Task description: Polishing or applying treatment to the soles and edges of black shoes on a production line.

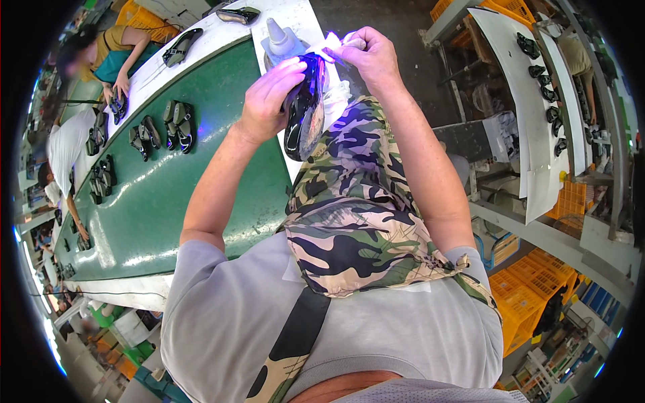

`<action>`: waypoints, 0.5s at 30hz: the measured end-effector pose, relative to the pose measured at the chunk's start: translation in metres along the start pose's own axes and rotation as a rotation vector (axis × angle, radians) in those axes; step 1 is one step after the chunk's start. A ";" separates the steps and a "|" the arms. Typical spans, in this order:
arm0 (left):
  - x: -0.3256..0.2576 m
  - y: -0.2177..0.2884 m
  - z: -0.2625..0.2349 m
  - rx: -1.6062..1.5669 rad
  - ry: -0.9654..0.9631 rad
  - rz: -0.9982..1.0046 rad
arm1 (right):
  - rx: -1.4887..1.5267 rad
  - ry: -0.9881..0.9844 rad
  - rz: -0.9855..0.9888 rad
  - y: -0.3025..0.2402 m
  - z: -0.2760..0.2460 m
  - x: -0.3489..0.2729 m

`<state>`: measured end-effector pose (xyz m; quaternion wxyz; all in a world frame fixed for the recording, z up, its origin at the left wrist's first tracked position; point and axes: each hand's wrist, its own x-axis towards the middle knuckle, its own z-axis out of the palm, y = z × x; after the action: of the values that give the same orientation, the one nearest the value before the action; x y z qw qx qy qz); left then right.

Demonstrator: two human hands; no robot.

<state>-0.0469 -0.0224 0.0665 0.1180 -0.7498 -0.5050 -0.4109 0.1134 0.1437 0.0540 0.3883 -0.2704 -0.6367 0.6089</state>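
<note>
My left hand [267, 104] is wrapped round a glossy black shoe [300, 127], held up before my camouflage apron with its sole turned partly to the right. At the shoe's far end, my right hand [376, 62] pinches a bit of white cloth [328, 50], lit bright violet-blue. The fingertips of both hands are close together there. Crumpled white material [338, 101] shows behind the shoe, to its right. Just beyond my left fingers stands a grey bottle with a pointed nozzle [282, 41], on the white table edge.
A green conveyor belt [228, 148] runs along my left, with several shoe pairs [179, 124] on it. Across it, a co-worker's hands [121, 87] handle a shoe. More shoes [551, 94] line a white shelf at right, above orange crates [531, 292].
</note>
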 end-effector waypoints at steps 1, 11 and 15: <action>0.001 0.001 0.000 -0.004 -0.014 -0.005 | 0.003 0.002 0.003 -0.001 -0.001 -0.003; -0.010 -0.009 0.020 0.057 -0.025 -0.140 | 0.336 -0.124 0.185 0.001 -0.002 -0.033; -0.014 -0.009 0.027 0.067 -0.035 -0.170 | 0.365 -0.171 0.204 -0.007 -0.007 -0.038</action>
<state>-0.0431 -0.0117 0.0372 0.0990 -0.7068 -0.5825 -0.3891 0.1411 0.1161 0.0543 0.3117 -0.2063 -0.5160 0.7707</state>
